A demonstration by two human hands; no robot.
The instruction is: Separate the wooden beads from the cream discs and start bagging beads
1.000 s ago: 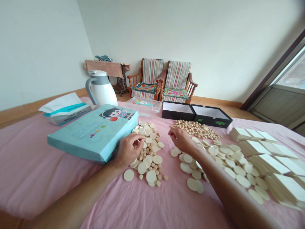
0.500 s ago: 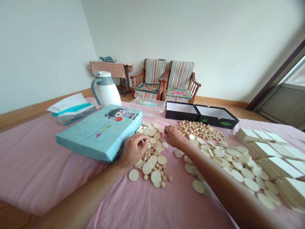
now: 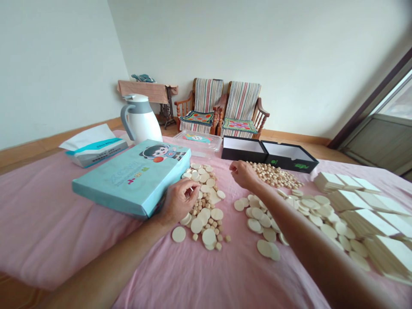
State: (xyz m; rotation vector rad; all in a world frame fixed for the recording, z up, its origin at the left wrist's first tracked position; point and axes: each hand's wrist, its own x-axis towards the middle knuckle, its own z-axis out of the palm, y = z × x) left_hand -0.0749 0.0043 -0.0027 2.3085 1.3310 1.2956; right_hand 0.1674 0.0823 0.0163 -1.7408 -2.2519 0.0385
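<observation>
My left hand (image 3: 180,200) rests at the left edge of a mixed pile of flat wooden discs (image 3: 197,225) and small wooden cubes (image 3: 206,201). Its fingers are curled in to the thumb, and whatever they hold is hidden. Over the near-left edge of a heap of small wooden pieces (image 3: 278,175) is my right hand (image 3: 243,174), fingertips pinched together. I cannot make out what is between them. Below my right forearm lies a larger spread of pale wooden discs (image 3: 257,213).
A light-blue box (image 3: 128,180) lies left of my left hand. Behind stand a tissue pack (image 3: 96,150), a white jug (image 3: 144,122), a clear plastic lid (image 3: 206,143) and two black trays (image 3: 244,155) (image 3: 289,163). Stacked wooden squares (image 3: 357,201) line the right side.
My right hand has moved right and slightly away, from beside the mixed pile to the heap of small pieces. My left hand stays almost in place. The view has shifted slightly.
</observation>
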